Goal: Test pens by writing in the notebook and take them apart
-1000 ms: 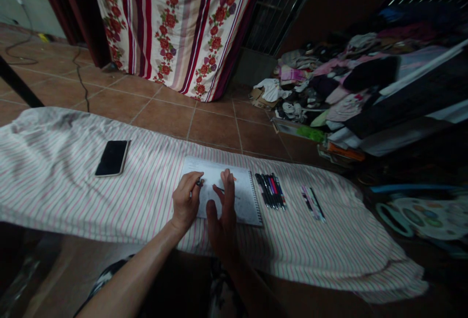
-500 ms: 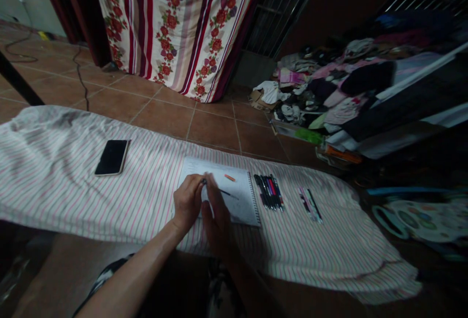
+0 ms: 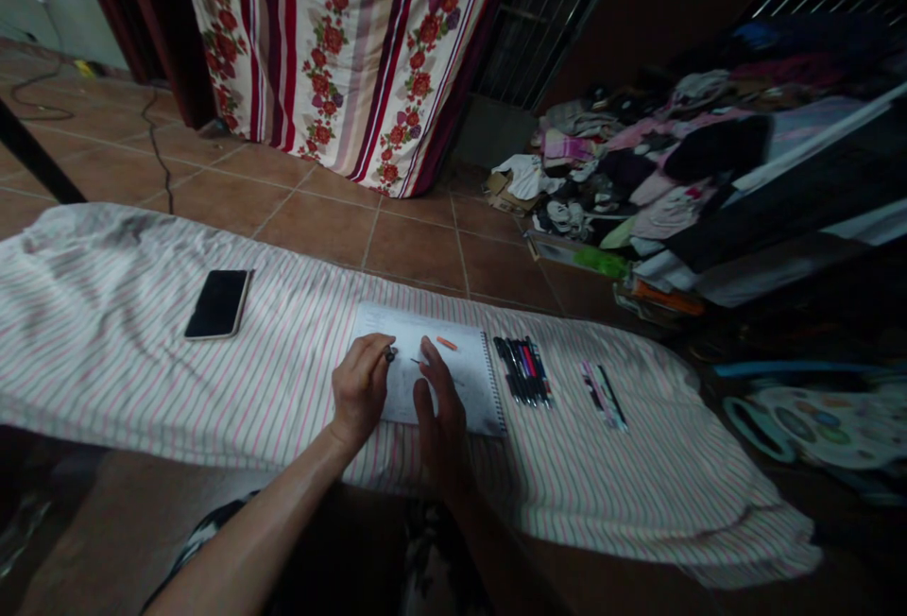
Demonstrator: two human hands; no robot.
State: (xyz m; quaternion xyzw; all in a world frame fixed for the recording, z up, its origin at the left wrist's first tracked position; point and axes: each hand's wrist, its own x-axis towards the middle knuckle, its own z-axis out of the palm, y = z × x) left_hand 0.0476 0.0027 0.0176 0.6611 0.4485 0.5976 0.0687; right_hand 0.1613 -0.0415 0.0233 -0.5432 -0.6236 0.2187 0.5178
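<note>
My left hand [image 3: 358,387] is closed, with a small dark object [image 3: 390,352] poking out between thumb and forefinger; its kind is too small to make out. Beside it, my right hand [image 3: 440,403] hovers over the page with thumb and fingers apart, and nothing shows in its grasp. Both are above an open spiral notebook [image 3: 478,399] with faint grey marks on its page. A thin dark pencil-like stick [image 3: 415,360] lies on the paper, partly hidden behind my right fingers. Near the top of the page rests a short orange piece [image 3: 446,343].
Right of the notebook lies a row of pens [image 3: 524,372], then a few slim pens or pencils [image 3: 604,396]. A phone [image 3: 218,304] is at the left on the striped cloth [image 3: 298,333]. Beyond are a tiled floor, a floral curtain [image 3: 340,59] and a clothes pile [image 3: 658,153].
My right hand has moved right, away from the left hand and the dark object. The left hand has shifted slightly left, still holding it. More of the page now shows between the hands.
</note>
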